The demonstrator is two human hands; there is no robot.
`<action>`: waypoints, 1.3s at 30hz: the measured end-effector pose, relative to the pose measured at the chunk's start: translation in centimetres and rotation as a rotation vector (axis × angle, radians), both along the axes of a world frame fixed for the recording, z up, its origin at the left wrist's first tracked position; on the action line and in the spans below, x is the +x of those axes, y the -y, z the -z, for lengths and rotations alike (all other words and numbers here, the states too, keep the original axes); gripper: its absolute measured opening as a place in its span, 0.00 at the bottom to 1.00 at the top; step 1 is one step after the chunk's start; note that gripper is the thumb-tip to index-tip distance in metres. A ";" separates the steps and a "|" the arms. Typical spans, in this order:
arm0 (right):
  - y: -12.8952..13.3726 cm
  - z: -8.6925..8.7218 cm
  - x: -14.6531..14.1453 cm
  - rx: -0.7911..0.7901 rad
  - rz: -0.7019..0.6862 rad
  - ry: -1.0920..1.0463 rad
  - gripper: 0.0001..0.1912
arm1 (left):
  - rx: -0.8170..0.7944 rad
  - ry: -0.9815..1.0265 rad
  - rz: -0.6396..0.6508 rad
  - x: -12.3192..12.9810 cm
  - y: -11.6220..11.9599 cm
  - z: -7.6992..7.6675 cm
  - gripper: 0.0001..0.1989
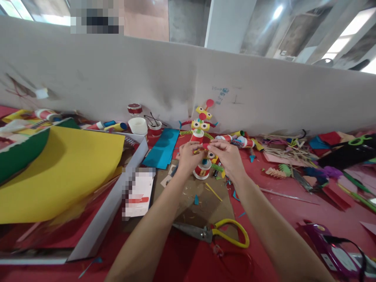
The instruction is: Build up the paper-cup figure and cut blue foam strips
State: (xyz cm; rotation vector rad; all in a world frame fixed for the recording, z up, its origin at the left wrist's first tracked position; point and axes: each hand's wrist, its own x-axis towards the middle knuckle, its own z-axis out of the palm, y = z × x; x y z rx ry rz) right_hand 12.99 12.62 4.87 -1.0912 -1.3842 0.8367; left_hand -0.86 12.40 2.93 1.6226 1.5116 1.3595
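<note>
Over the brown board (188,207), my left hand (189,156) and my right hand (228,156) meet fingertip to fingertip. Pinched between them is a small red paper disc (206,145). Just beneath stands a paper-cup figure (202,171) with an eye piece and a green spring-like paper arm; my hands partly hide it. Behind my fingers is a second cup figure (197,136) with yellow eye pieces, red folded arms and a red disc on top. Yellow-handled scissors (230,233) lie nearer to me, between my forearms.
On the left, a white box (110,203) holds yellow paper (79,172). Blue paper strips (163,149) lie beside a white-and-red cup (155,128). Thin sticks (299,150) are piled at the right. A purple device (331,250) with a black cable sits front right. A white partition (164,82) rises behind.
</note>
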 end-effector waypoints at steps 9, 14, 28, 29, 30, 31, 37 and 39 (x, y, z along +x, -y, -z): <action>-0.5 0.6 0.2 0.134 0.075 0.180 0.07 | 0.028 -0.020 -0.006 0.0 -0.2 -0.1 0.08; -0.3 0.7 0.1 0.173 0.121 0.270 0.07 | 0.023 0.009 0.002 -0.1 -0.3 0.1 0.09; -0.4 -0.9 0.9 0.339 0.199 0.607 0.05 | 0.028 0.084 -0.002 0.0 -0.5 0.3 0.07; -0.3 -1.0 0.9 0.351 0.210 0.626 0.05 | 0.026 0.086 -0.002 0.0 -0.5 0.4 0.07; -0.2 -1.0 0.9 0.359 0.218 0.643 0.05 | 0.023 0.091 -0.001 0.0 -0.5 0.4 0.07; -0.1 -1.0 0.8 0.363 0.223 0.656 0.05 | 0.018 0.098 0.001 0.0 -0.5 0.4 0.07; 0.1 -1.1 1.0 0.359 0.196 0.661 0.06 | -0.005 0.149 0.016 -0.1 -0.2 0.4 0.08; 0.1 -1.2 1.3 0.372 0.179 0.638 0.07 | -0.005 0.156 0.023 -0.1 -0.1 0.2 0.09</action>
